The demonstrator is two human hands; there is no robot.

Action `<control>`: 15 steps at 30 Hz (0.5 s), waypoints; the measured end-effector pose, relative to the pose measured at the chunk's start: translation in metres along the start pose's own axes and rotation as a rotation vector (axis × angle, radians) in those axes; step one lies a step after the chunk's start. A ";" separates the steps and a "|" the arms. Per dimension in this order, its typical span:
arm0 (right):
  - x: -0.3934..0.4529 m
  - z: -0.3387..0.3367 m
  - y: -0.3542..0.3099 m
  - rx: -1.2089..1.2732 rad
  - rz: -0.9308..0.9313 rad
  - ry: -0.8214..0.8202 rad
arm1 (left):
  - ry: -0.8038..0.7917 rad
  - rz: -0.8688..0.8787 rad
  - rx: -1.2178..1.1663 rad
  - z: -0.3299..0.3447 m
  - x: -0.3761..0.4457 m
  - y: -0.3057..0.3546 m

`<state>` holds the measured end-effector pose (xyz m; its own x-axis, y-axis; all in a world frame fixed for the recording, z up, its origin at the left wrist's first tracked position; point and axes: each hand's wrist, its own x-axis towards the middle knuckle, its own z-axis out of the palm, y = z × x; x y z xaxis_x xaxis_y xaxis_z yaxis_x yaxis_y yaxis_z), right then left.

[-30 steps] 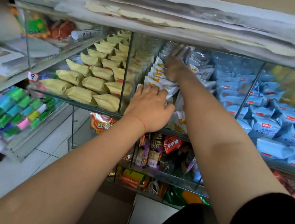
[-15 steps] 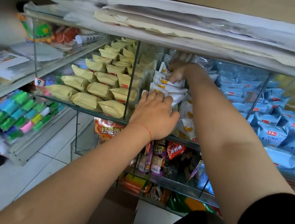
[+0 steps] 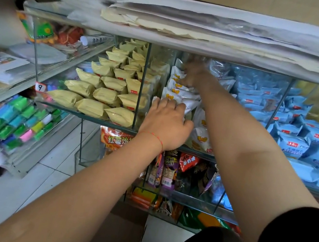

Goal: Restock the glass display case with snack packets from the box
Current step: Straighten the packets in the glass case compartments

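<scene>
A cardboard box (image 3: 120, 232) is seen lowest in view, on the floor just below the glass display case (image 3: 140, 90). The left hand (image 3: 167, 124) is laid at the front edge of the middle compartment, fingers nearly straight and pressed against the front white snack packets (image 3: 179, 98); nothing is gripped by it. This placement is unchanged from half a second ago. Farther in, the right hand (image 3: 193, 72) is held over the upper rear packets of the same white stack; it is blurred, so whether a packet is pinched cannot be told. It is placed slightly deeper and higher than before. The compartment is bounded by upright glass dividers: yellow packets (image 3: 105, 94) on the left side, blue packets (image 3: 294, 125) on the right. Little free room is left above the rear stack beneath the paper-covered top shelf (image 3: 205, 36). Both forearms pass over the compartment's front lip.
</scene>
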<state>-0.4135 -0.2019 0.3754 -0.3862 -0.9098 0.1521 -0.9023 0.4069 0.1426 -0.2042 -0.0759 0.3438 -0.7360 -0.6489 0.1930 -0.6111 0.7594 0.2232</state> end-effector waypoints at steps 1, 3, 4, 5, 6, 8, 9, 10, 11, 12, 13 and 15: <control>-0.002 0.000 -0.001 0.002 0.020 0.030 | 0.002 0.003 0.004 0.000 0.000 0.000; -0.004 0.002 -0.002 0.041 -0.018 0.078 | 0.007 0.006 0.009 0.001 -0.001 0.001; -0.003 0.003 -0.002 0.069 -0.062 0.087 | 0.008 0.005 0.009 0.001 -0.001 0.001; -0.004 0.005 -0.002 0.101 -0.093 0.087 | 0.009 0.005 0.008 0.001 -0.001 0.000; -0.005 0.006 -0.003 0.122 -0.108 0.081 | 0.012 0.004 0.006 0.001 0.000 0.000; -0.008 0.006 -0.005 0.143 -0.096 0.081 | 0.016 0.006 0.006 0.002 -0.001 -0.001; -0.009 0.006 -0.006 0.148 -0.082 0.095 | 0.018 0.007 0.005 0.002 0.000 -0.001; -0.010 0.006 -0.008 0.142 -0.057 0.105 | 0.021 0.008 0.006 0.003 0.000 -0.001; -0.010 0.005 -0.010 0.142 -0.032 0.105 | 0.024 0.010 0.009 0.004 0.000 -0.002; -0.009 0.005 -0.011 0.132 -0.009 0.093 | 0.028 0.014 0.016 0.004 0.001 -0.002; -0.008 0.005 -0.013 0.114 0.007 0.064 | 0.029 0.017 0.025 0.004 0.001 -0.003; -0.008 0.002 -0.013 0.094 0.007 -0.017 | 0.022 0.019 0.031 0.004 0.001 -0.002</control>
<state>-0.3989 -0.2000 0.3702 -0.3954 -0.9083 0.1364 -0.9131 0.4048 0.0489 -0.2046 -0.0783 0.3397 -0.7413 -0.6347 0.2183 -0.6057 0.7727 0.1897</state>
